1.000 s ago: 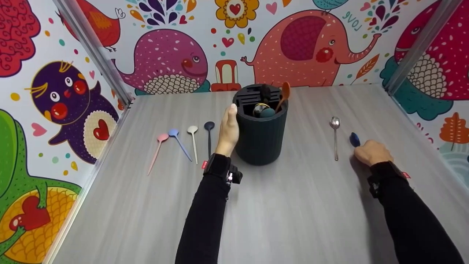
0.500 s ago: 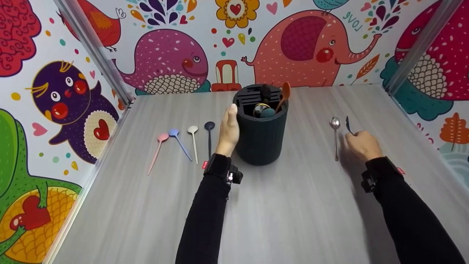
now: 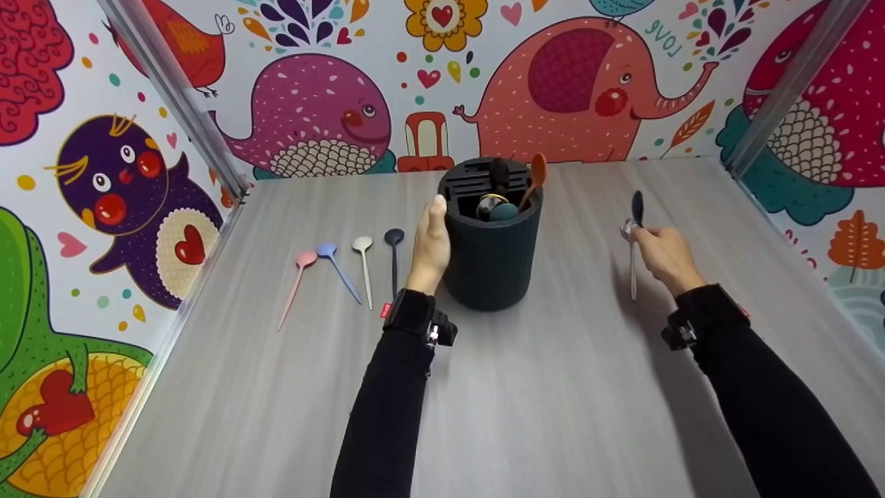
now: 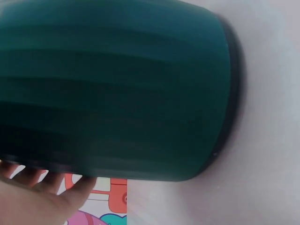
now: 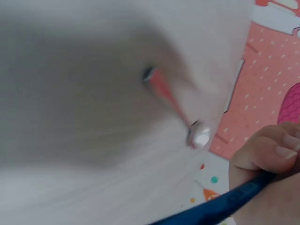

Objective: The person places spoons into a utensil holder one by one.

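Blue spoon (image 3: pixel 637 207) pinched, hands (image 3: pixel 667 257) (image 3: pixel 431 249) well apart.

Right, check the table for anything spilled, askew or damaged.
Nothing serious: I see no spill or damage, and the dark holder stands upright. Only the pink spoon and light-blue spoon look slightly askew, slanting opposite ways.

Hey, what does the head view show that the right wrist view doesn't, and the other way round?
Only the head view: the left hand against the dark holder; the pink spoon, light blue spoon, white spoon and navy spoon on the table; and the held blue spoon's bowl.
Only the right wrist view: a long stretch of that spoon's handle.
Both: the right hand, the silver spoon on the table, and the printed elephant, only partly in the wrist view.
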{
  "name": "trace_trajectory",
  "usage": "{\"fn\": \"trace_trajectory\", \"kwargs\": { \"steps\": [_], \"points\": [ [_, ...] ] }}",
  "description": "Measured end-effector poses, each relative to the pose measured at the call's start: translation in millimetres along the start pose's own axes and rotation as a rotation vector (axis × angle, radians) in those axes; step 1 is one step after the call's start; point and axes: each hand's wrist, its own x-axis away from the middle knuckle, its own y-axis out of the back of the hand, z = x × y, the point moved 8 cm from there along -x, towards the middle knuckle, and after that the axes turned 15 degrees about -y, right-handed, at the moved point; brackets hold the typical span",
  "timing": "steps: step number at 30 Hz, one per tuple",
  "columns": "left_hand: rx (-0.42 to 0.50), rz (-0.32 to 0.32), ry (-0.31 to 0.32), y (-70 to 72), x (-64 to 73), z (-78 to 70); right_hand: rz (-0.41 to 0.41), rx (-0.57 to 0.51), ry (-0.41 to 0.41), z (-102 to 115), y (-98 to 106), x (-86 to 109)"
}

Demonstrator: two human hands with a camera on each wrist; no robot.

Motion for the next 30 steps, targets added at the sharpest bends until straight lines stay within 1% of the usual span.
{"fn": "trace_trajectory", "kwargs": {
  "steps": [3, 5, 7, 9, 12, 16, 21, 23, 24, 27, 30],
  "points": [
    [0.003, 0.002, 0.0, -0.4, 0.6, 0.2, 0.076, -0.142, 0.015, 11.0, -6.3, 4.2],
    [0.006, 0.003, -0.001, -0.6, 0.9, -0.2, 0.127, -0.223, 0.033, 20.8, -9.5, 11.5],
    [0.012, 0.003, -0.003, -0.8, 0.9, -0.6, 0.168, -0.281, 0.061, 33.4, -11.3, 22.3],
    [0.013, 0.0, -0.006, -0.4, 0.3, -0.7, 0.191, -0.318, 0.079, 46.8, -12.2, 34.4],
    [0.011, -0.004, -0.009, 0.2, -0.5, -0.3, 0.211, -0.339, 0.108, 66.0, -13.9, 50.4],
    [0.006, -0.005, -0.009, 0.3, -0.3, 0.5, 0.217, -0.321, 0.142, 83.5, -17.1, 62.9],
    [-0.004, -0.005, -0.023, 0.4, 0.0, 0.0, 0.231, -0.331, 0.197, 97.5, -19.8, 69.2],
    [-0.004, -0.006, -0.026, 0.6, -0.2, -0.3, 0.242, -0.349, 0.224, 102.1, -20.9, 70.3],
    [-0.003, -0.007, -0.029, 0.6, -0.5, -0.5, 0.243, -0.36, 0.233, 102.1, -22.1, 67.7],
    [0.0, -0.012, -0.035, 0.7, -1.5, -1.2, 0.262, -0.404, 0.254, 108.7, -23.4, 70.3],
    [0.0, -0.013, -0.034, 1.2, -1.5, -1.4, 0.289, -0.473, 0.272, 116.7, -24.7, 73.8]
  ]
}}
